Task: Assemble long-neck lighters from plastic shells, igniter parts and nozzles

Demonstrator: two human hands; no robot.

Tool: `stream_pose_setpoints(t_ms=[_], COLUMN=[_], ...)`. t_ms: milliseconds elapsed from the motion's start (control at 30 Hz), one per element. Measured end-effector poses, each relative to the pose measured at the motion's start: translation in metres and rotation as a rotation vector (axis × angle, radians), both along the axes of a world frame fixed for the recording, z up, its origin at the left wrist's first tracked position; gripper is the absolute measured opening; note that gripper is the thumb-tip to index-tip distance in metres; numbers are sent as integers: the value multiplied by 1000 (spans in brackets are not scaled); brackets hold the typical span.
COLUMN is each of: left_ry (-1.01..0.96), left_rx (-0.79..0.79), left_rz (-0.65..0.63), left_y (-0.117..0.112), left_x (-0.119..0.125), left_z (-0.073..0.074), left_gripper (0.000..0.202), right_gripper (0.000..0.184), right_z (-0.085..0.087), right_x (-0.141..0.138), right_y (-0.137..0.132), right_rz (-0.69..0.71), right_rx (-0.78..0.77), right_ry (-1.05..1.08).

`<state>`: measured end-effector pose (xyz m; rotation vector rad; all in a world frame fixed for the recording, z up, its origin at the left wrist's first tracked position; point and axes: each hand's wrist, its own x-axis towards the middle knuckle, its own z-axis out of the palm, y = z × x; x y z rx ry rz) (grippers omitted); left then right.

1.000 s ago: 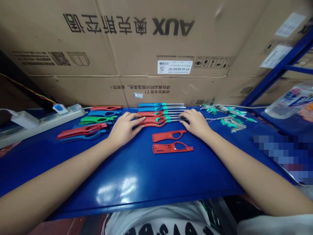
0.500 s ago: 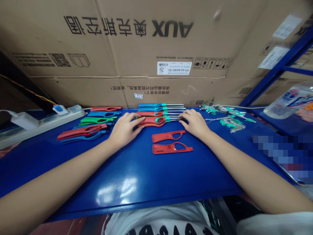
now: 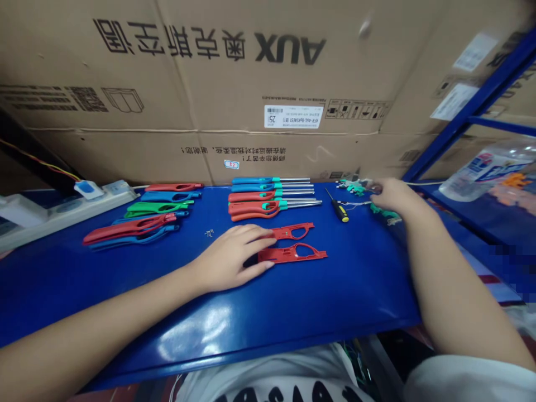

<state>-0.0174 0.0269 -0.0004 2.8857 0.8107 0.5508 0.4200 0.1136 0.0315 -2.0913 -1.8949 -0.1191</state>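
My left hand (image 3: 232, 255) lies flat on the blue table (image 3: 293, 301), fingers stretched out. Its fingertips touch the left ends of two red half-shells, the upper one (image 3: 295, 229) and the lower one (image 3: 299, 254). My right hand (image 3: 391, 195) is far out at the back right, over a heap of green and metal inner parts (image 3: 355, 188). Its fingers bend down into the heap and are smeared, so what they hold is unclear. Two blue and two red assembled lighters (image 3: 263, 196) lie in a row between the hands.
A yellow-and-black screwdriver (image 3: 339, 210) lies right of the lighters. Red, blue and green empty shells (image 3: 142, 216) are piled at the left, beside a white power strip (image 3: 71, 207). Cardboard boxes (image 3: 251, 84) wall the back. A blue shelf frame (image 3: 460, 106) and plastic bag (image 3: 489, 167) stand at the right.
Both hands left the front red lighter. The left hand drew back onto the two red half-shells. The right hand swung right to the parts heap, which uncovered the screwdriver.
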Motion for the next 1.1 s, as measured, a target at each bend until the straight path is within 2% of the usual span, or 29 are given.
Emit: stream_pose_setpoints(t_ms=[100, 167, 267, 467, 567, 667, 767, 867, 1000, 1100], left_ry=[40, 48, 41, 63, 109, 138, 149, 143, 125, 53], left_rx=[-59, -72, -60, -17, -28, -90, -130, -111, -93, -99], left_rz=[-10, -5, -5, -11, 26, 39, 39, 90, 159, 195], left_y=[-4, -3, -2, -3, -3, -4, -6, -12, -20, -22], left_x=[2, 1, 0, -2, -6, -13, -20, -23, -17, -10], left_z=[0, 0, 1, 7, 16, 24, 29, 30, 28, 23], left_gripper=[42, 38, 35, 34, 31, 29, 29, 28, 25, 28], right_gripper=[27, 21, 12, 7, 10, 15, 16, 18, 20, 19], right_z=[-3, -7, -12, -19, -14, -2, 11, 16, 3, -12], right_x=[12, 10, 3, -5, -13, -34, -69, -109, -150, -166], right_y=[4, 6, 8, 4, 1, -2, -9, -26, -54, -68], right_rz=[-108, -128, -116, -56, -36, -13, 152, 374, 644, 745], right_rx=[-196, -237, -196, -92, -30, 79, 267, 330, 350, 408], right_ry=[-63, -86, -95, -106, -106, -94, -47, 8, 25, 151])
